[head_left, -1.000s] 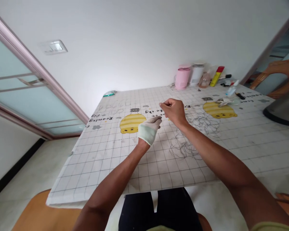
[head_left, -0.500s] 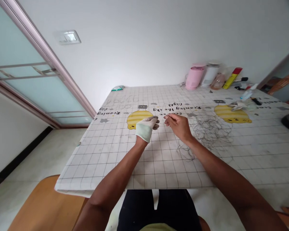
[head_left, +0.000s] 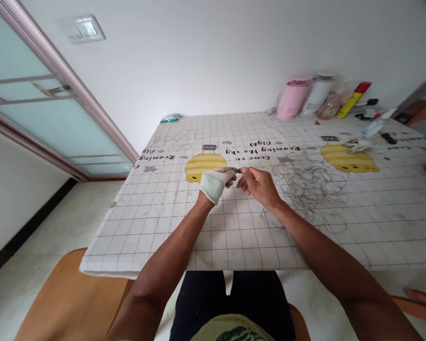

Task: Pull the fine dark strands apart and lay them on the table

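Note:
My left hand (head_left: 218, 183), in a pale glove with grey fingertips, is closed in a pinch above the table's middle. My bare right hand (head_left: 258, 185) is pinched too, its fingertips meeting those of the glove. Whatever lies between the fingertips is too small to make out. Just right of my right hand, a loose tangle of thin dark strands (head_left: 310, 184) spreads over the white checked tablecloth (head_left: 156, 237). A yellow striped balloon print (head_left: 204, 163) shows behind the glove.
Along the wall at the back right stand a pink cylinder (head_left: 293, 98), a white cylinder (head_left: 317, 96), a bottle (head_left: 329, 106) and a yellow-red box (head_left: 354, 100). A crumpled cloth (head_left: 365, 143) lies before them. A green packet (head_left: 171, 118) rests at the back left corner; an orange chair (head_left: 71, 293) is front left.
My hands have come together, so their fingertips now touch where a gap was before. The camera view has tilted slightly down.

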`<action>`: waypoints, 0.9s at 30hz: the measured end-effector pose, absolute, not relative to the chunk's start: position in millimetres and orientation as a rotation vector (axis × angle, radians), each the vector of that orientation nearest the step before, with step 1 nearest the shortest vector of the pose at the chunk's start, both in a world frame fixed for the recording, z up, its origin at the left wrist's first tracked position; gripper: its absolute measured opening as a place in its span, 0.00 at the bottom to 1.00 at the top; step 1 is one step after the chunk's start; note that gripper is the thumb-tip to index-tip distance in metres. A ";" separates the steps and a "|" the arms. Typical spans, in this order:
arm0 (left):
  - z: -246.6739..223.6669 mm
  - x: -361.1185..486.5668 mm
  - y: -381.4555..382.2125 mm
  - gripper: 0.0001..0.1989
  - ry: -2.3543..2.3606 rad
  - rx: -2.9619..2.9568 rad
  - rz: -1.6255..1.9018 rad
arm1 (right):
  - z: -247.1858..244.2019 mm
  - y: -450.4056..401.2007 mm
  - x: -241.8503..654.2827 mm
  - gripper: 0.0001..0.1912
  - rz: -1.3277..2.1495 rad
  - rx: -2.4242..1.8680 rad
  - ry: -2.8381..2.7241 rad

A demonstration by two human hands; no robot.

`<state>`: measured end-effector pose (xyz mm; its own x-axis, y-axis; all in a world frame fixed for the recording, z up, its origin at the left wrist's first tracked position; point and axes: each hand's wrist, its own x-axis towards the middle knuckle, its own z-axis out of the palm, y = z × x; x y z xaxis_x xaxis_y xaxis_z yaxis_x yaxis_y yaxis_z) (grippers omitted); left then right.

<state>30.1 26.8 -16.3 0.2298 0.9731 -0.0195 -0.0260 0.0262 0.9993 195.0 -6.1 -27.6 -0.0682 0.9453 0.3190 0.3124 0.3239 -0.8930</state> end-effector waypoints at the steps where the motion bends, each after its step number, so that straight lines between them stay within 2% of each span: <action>1: -16.8 29.6 27.0 0.11 1.037 1.251 1.049 | -28.3 -7.9 194.7 0.27 0.790 -1.173 -1.593; 11: -24.3 33.1 20.3 0.13 0.940 1.141 1.090 | -33.8 -15.4 188.5 0.24 0.817 -1.253 -1.611; 20: -18.0 33.6 13.6 0.12 0.995 1.330 1.042 | -36.3 -19.3 182.7 0.25 0.815 -1.292 -1.650; 24: -14.0 31.8 13.4 0.14 1.023 1.336 1.011 | -32.0 -18.9 189.6 0.26 0.923 -1.248 -1.676; 27: -12.6 27.4 14.9 0.13 0.947 1.287 0.962 | -24.0 -12.6 203.5 0.23 1.033 -1.129 -1.654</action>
<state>27.4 14.9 -12.6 0.3238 0.9457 -0.0269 -0.0414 0.0426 0.9982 203.5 -12.6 -24.0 -0.2211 0.9556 0.1948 0.2440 0.2476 -0.9377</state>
